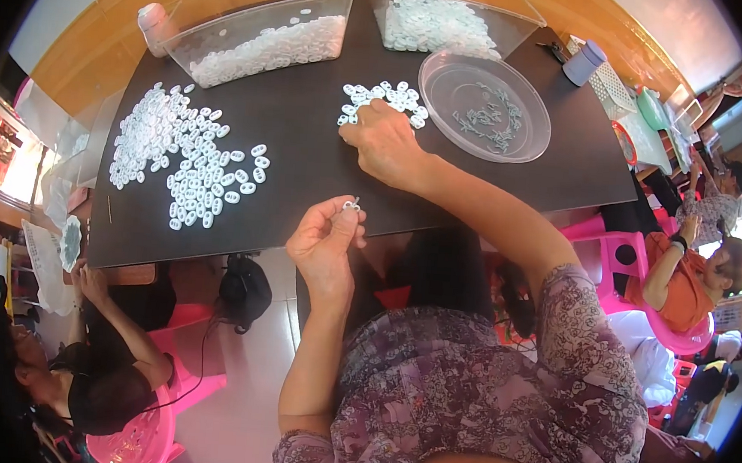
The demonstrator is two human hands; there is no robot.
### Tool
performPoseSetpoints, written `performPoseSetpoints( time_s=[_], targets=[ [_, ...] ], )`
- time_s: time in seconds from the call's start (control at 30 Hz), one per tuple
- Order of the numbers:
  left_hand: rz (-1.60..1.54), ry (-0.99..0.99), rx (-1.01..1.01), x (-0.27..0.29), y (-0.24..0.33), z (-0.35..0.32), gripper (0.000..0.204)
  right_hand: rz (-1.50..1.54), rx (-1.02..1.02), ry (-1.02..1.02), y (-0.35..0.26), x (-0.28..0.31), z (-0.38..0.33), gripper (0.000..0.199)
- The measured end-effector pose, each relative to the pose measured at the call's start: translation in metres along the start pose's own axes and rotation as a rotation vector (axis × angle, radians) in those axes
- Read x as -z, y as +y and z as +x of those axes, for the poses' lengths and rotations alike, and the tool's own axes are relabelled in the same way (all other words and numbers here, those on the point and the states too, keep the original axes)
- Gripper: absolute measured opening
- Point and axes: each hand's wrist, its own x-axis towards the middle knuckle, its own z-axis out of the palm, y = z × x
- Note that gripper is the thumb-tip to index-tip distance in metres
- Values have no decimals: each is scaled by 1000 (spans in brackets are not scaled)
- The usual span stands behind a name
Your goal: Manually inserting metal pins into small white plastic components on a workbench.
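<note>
Near the table's front edge, my left hand [325,244] pinches a small white plastic piece [351,205] between thumb and fingertips. A thin grey bit seems to stick up from it. Farther off, my right hand [387,147] reaches down to a small pile of white oval plastic pieces [407,99], its fingers drawn together at the pile's near left edge. What those fingers hold, if anything, is hidden. Right of this pile lies a round clear tray [540,127] with many small grey pieces [497,120] in it.
A larger spread of white oval pieces [159,126] covers the dark table's [291,148] left side. Two clear bins [266,13] of white pieces stand at the back. A purple-lidded container [584,62] is at the back right. People sit on pink chairs [623,258] at both sides.
</note>
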Motion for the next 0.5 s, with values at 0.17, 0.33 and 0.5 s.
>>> performPoseSetpoints(
  time_s=[0.17,0.33,0.5],
  targets=[
    [0,-13,19,2,2,0,12,101,-37,15,-2,7,-6,10],
    [-5,-14,20,2,1,0,12,90,-58,19,-13,7,-9,5],
    [7,-11,22,2,2,0,12,48,-32,-18,-20,2,-7,9]
  ],
)
